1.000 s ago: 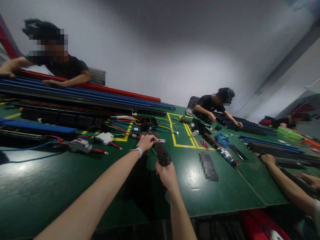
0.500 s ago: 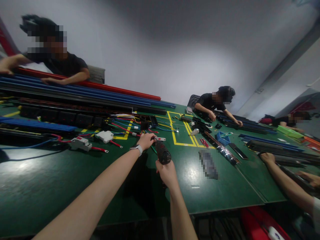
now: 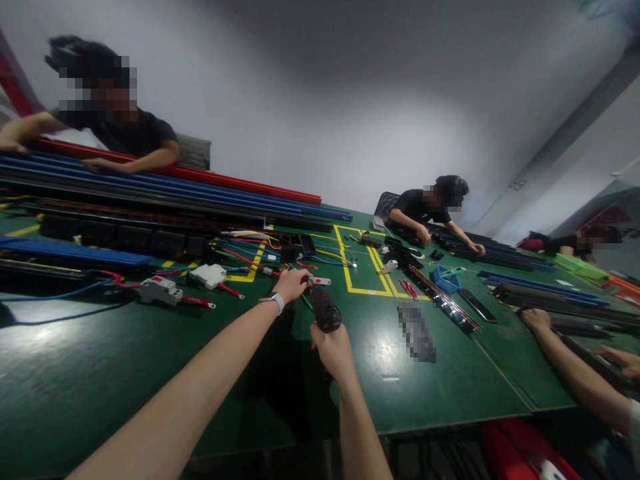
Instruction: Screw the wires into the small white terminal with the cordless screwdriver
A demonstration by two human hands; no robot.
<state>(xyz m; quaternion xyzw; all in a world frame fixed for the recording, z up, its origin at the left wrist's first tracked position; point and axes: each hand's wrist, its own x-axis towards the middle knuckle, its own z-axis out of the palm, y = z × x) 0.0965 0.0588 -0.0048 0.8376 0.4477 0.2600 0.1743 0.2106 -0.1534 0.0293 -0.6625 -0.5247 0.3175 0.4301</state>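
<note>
My right hand (image 3: 334, 347) is wrapped round the handle of a dark power screwdriver (image 3: 327, 312), which points away from me over the table. Its tip meets a small white circuit breaker (image 3: 320, 281) with a red mark, mostly hidden behind the tool and my fingers. My left hand (image 3: 293, 285), with a pale watch on its wrist, pinches the breaker from the left. Red, green and other wires (image 3: 245, 259) run to the spot by my left fingers. Further left lie two more white breakers (image 3: 209, 275) with red leads ending in ring lugs.
Long blue and red rails (image 3: 240, 183) lie across the back left of the green table (image 3: 200, 373). Red-handled pliers (image 3: 409, 289), a blue bin (image 3: 447, 279) and a blurred-out dark slab (image 3: 417, 332) lie right. Co-workers sit behind; another person's hand (image 3: 536, 320) is at far right.
Both my hands stay at the same spot, with the screwdriver against the breaker. The tool's rear end sits very slightly further left and lower. The view has shifted a little.
</note>
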